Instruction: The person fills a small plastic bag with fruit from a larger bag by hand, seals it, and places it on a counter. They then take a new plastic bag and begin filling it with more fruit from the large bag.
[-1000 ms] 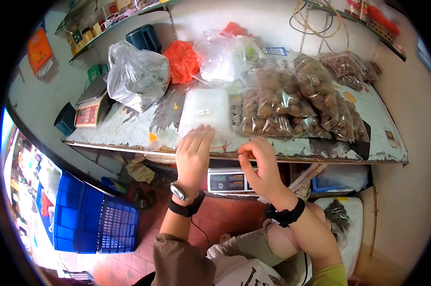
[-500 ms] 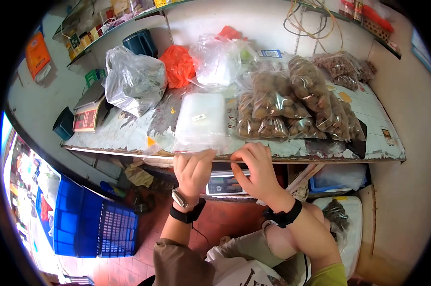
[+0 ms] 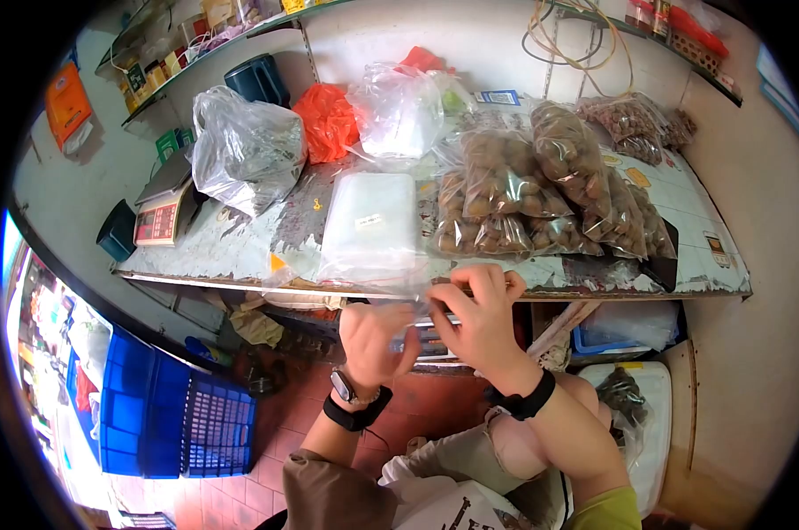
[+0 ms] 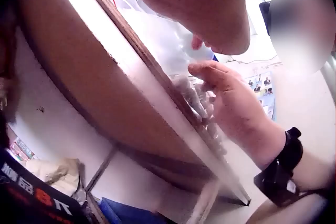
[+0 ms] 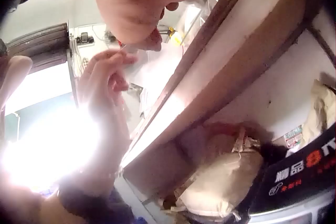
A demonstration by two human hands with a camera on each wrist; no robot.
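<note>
plastic bag stack [image 3: 369, 225] lies beside filled bags [image 3: 516, 181], near the right hand [image 3: 481, 314].

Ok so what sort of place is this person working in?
Probably a small shop or packing corner: a weighing scale, a stack of flat clear plastic bags and filled bags of roundish brown goods all sit on one worktop.
</note>
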